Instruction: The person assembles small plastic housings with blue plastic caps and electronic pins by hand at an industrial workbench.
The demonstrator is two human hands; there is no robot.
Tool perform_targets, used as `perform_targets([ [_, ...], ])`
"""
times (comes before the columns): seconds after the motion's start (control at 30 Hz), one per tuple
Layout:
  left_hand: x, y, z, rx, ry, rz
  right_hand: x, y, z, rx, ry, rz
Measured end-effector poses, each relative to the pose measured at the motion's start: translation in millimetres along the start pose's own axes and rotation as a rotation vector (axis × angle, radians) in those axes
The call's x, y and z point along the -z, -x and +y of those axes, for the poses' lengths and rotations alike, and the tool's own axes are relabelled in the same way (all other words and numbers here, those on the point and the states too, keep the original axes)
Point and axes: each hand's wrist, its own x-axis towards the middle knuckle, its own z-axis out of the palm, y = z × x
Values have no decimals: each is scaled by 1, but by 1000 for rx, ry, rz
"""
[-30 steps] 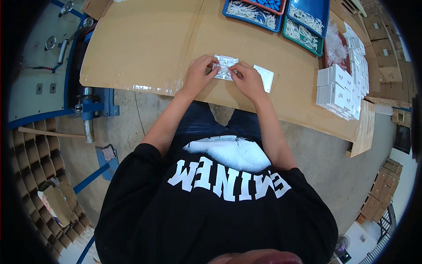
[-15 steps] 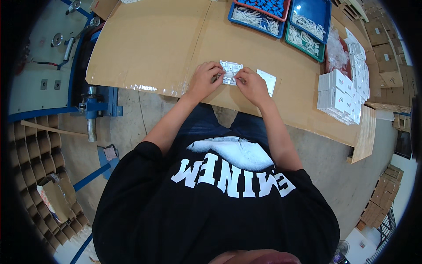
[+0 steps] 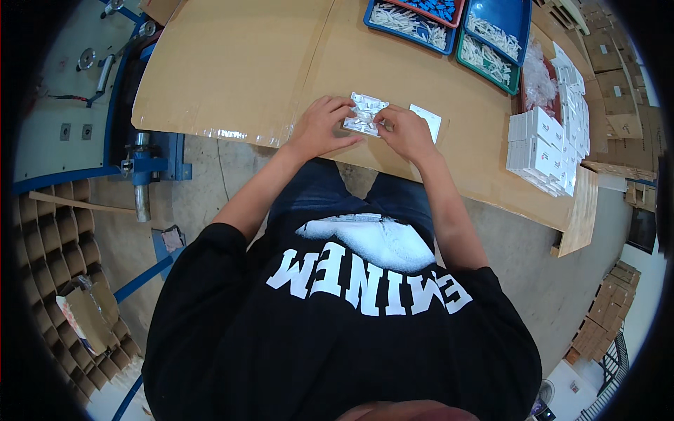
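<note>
A small open white box [image 3: 364, 126] with small white and clear pieces inside lies on the cardboard-covered table, close to its near edge. At its left side is my left hand [image 3: 319, 130], its fingertips by the box's upper left edge and its thumb spread away below. My right hand [image 3: 408, 133] reaches over the box's right side with thumb and forefinger pinched together. Whatever sits between those fingertips is too small to make out. Just right of the box, partly behind my right hand, lies a flat white square piece [image 3: 430, 119].
Blue tray [image 3: 449, 49] and green tray [image 3: 518, 90] of thin white pieces stand at the far right, with a red tray [image 3: 460, 15] of blue pieces. Stacked white boxes [image 3: 537, 144] sit on the right. Blue machinery [image 3: 151, 165] stands beyond the table's left edge.
My left thumb has come off the box and spread downward, opening that hand. The box is slightly turned, and my right hand stays pinched over it.
</note>
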Motion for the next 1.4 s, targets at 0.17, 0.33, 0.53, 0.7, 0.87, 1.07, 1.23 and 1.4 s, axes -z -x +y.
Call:
perform_targets([
  [0.17, -3, 5, -6, -21, -36, -52, 0, 0, 9, 32, -19, -23],
  [0.33, -4, 4, -1, -42, -125, -37, 9, -1, -2, 74, 51, -79],
  [0.53, -6, 3, -1, -15, -155, 3, 13, -10, 0, 89, 97, -135],
  [0.7, -5, 5, 2, -36, -169, -20, 14, -2, -2, 115, 55, -86],
  [0.87, -7, 7, 4, -42, -177, -9, 9, 5, -3, 153, 69, -70],
  [1.07, -5, 5, 0, -10, -175, -63, 19, -7, -5, 148, 39, -142],
  [1.23, -1, -8, -1, 12, -89, -52, 28, -20, 1, 171, 19, -119],
  [1.4, 5, -17, 3, 75, -90, -77, 65, -48, 3, 221, -66, 24],
])
